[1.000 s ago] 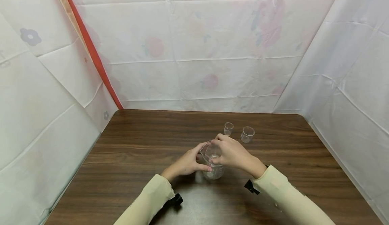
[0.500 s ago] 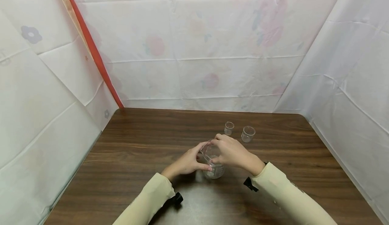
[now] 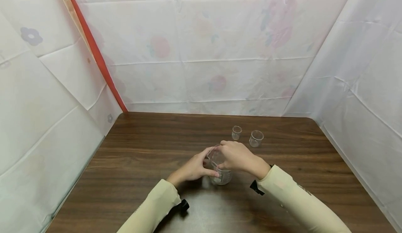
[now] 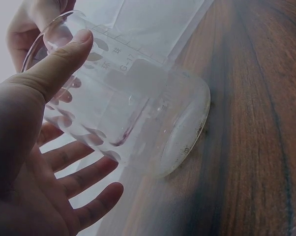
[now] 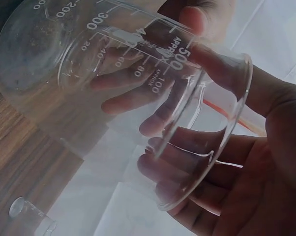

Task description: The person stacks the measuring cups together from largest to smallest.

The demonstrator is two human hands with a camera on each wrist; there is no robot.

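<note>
A large clear glass beaker point(image 3: 223, 179) stands on the table, marked up to 500 in the right wrist view. Inside it sits a smaller glass beaker point(image 5: 147, 71), marked up to 100. My left hand point(image 3: 193, 168) grips the large beaker from the left, thumb on the near side and fingers spread along the far side. My right hand point(image 3: 240, 156) reaches into the mouth of the large beaker. Its thumb and fingers span the rim of the smaller beaker and appear to pinch it; glass and reflections blur the exact contact.
Two small glass beakers stand behind the right hand: a tiny one point(image 3: 237, 132) and a slightly wider one point(image 3: 256, 139). The brown wooden table point(image 3: 135, 149) is enclosed by white floral cloth point(image 3: 201, 51) at the back and sides.
My right hand has shifted slightly, its knuckles a little lower and its wrist a bit to the left. The left hand and the large beaker stay in place.
</note>
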